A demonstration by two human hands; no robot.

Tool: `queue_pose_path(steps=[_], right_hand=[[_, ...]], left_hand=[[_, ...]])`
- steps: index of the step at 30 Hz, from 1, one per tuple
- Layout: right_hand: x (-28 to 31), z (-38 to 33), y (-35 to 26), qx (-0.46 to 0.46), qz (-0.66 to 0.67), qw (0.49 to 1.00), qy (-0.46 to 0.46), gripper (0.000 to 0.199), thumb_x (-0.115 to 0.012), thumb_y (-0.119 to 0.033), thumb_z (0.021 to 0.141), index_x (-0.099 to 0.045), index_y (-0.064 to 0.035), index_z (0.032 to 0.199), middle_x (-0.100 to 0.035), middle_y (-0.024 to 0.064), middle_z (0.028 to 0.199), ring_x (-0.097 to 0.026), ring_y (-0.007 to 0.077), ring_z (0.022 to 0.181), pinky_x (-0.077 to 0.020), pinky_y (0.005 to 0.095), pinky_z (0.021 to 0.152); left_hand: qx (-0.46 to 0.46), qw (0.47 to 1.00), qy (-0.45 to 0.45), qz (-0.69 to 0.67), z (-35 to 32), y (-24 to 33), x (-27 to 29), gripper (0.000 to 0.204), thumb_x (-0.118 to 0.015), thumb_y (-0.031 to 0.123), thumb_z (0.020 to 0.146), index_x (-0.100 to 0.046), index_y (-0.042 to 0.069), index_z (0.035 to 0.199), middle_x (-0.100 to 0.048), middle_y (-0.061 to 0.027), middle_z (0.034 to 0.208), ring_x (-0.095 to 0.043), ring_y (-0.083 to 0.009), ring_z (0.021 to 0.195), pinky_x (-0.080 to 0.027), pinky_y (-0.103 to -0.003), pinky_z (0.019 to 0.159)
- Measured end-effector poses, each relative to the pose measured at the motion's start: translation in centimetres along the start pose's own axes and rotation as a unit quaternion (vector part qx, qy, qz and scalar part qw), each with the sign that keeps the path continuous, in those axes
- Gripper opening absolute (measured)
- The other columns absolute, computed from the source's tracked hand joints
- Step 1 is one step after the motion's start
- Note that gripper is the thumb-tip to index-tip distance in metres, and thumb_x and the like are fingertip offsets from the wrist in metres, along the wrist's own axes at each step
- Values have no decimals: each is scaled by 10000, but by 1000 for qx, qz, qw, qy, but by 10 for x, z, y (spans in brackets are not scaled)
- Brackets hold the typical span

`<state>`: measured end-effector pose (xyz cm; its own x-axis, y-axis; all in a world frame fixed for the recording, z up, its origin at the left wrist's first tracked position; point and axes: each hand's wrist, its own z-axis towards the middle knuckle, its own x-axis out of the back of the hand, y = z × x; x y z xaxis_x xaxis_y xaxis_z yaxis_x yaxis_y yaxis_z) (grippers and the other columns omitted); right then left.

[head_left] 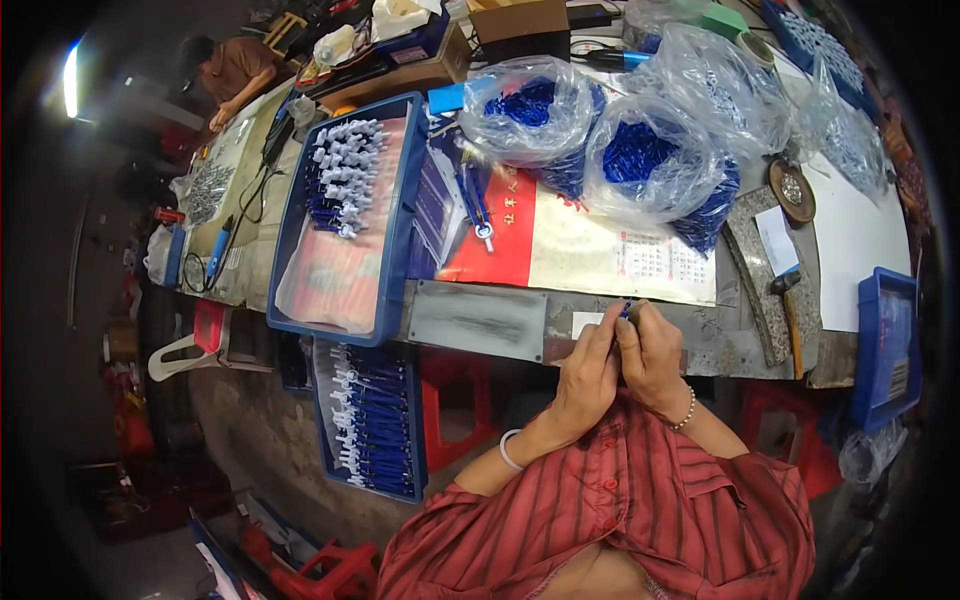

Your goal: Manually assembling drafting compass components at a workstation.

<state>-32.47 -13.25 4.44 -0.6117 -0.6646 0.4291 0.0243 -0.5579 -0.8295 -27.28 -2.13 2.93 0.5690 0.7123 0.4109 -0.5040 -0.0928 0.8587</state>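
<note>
Together at the bench's front edge, the left hand [590,375] and right hand [652,358] close their fingertips on one small blue part [625,309] — barely showing between them, just above the grey metal worktop [480,318]. It looks light, stiff and thin, probably plastic, and easy to fumble; a fingertip pinch near its ends seems the surest hold. Behind the hands lie clear bags of blue pieces [640,160], a red-and-white calendar sheet [590,250] and a hammer [788,300]. To the left sits a blue tray [345,215] of white-tipped blue parts, with a second such tray [370,415] lower down beside a red stool [445,400]. Another person [232,72] works at the far end — well apart from these hands.
</note>
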Motion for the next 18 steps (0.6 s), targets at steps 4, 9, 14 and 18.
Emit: queue_pose_path(steps=[4,9,14,18], right_hand=[[3,-2,6,-48,-32,998,-11,189,-564,-135,879,-497,0,764,-524,168,709,-510,350,572,-383,407,509],[29,11,-7,36,-147,988,18,214,-611,-108,805,-566,31,962,-587,157,886,-559,321,706,-453,373,597],[44,5,-21,207,-250,933,-158,249,-589,-44,740,-565,20,979,-576,140,956,-557,293,823,-455,386,692],[59,19,-10,198,-219,930,-221,191,-584,-34,743,-566,-3,930,-551,131,846,-563,292,761,-456,373,656]], left_hand=[[-8,1000,-3,12,4,0,2,561,-455,-73,819,-359,24,1363,-492,-211,911,-532,-402,776,-440,-429,665],[31,992,-114,43,14,-13,22,315,-538,12,794,-537,-29,1107,-567,-229,890,-554,-417,809,-455,-439,680],[5,971,-227,68,42,-13,37,143,-574,77,764,-552,-38,848,-583,-237,787,-553,-435,761,-453,-463,666],[-29,926,-370,68,78,8,56,271,-630,201,780,-595,-6,952,-607,-225,891,-584,-387,842,-462,-431,738]])
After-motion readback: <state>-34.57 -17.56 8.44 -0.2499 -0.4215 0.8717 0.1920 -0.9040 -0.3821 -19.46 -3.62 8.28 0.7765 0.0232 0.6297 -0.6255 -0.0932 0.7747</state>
